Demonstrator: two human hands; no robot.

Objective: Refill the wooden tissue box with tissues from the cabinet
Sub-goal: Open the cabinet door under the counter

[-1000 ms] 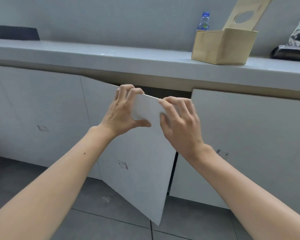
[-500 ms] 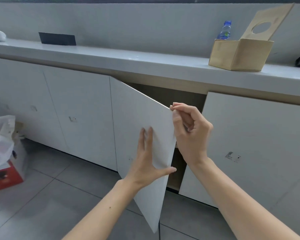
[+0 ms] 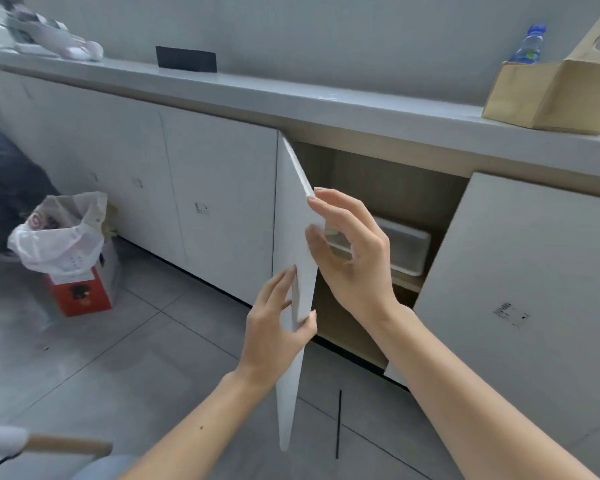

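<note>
The white cabinet door point(image 3: 293, 216) stands swung wide, seen almost edge-on. My left hand point(image 3: 274, 327) grips its free edge low down, fingers on the front, thumb behind. My right hand point(image 3: 350, 251) hovers just inside the edge near the top corner, fingers spread, a fingertip touching the corner. Inside the wooden cabinet point(image 3: 392, 188) a white rectangular tissue pack point(image 3: 407, 251) lies on the shelf, partly hidden by my right hand. The wooden tissue box point(image 3: 548, 95) sits on the counter at the far right, its lid with an oval hole raised.
A grey counter point(image 3: 291, 98) runs along the wall with a water bottle point(image 3: 529, 46) behind the box and a black plate point(image 3: 186, 59) on the wall. A bin with a white bag point(image 3: 63, 237) on a red carton stands on the tiled floor at left. The neighbouring door point(image 3: 520, 289) is shut.
The door has swung further out, exposing the shelf and the white pack. My left hand slid down to grip the edge; my right hand loosened from the top corner.
</note>
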